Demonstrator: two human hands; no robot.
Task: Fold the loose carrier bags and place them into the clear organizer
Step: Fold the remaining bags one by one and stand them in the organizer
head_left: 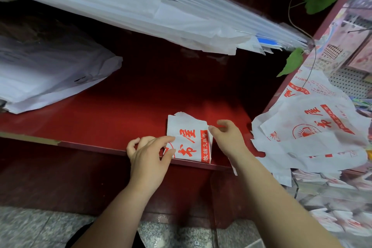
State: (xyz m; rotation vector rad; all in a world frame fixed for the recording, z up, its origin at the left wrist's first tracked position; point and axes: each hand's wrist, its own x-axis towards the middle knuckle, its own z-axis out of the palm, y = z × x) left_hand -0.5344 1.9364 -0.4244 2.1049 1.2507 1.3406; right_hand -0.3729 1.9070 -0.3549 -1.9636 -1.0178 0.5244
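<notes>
Step in hand, as I read it: final crease on one bag, not yet stowed. The small folded white plastic carrier bag with red print (190,139) lies flat at the front edge of the dark red shelf board (120,110), between the two hands. Left hand (149,157): forefinger (167,138) and thumb spread and lying on the bag's left part, other fingers curled at the shelf edge. Can't tell if it pinches the bag's edge or just pins it down. Right hand (229,137): just beside the bag's right edge, fingers loosely curled, nothing held, thumb tip (212,130) at the upper right corner, touching or close to it. Top edge of the packet looks slightly ragged, so the fold may spring open. Next move probably needs a grip across the whole packet to keep the layers together, then a carry right and down to the clear acrylic organizer box (298,189), which seems to hold folded bags already. The heap of loose white red-printed carrier bags (314,139) on the right is unfolded, so plenty of the task is left.
</notes>
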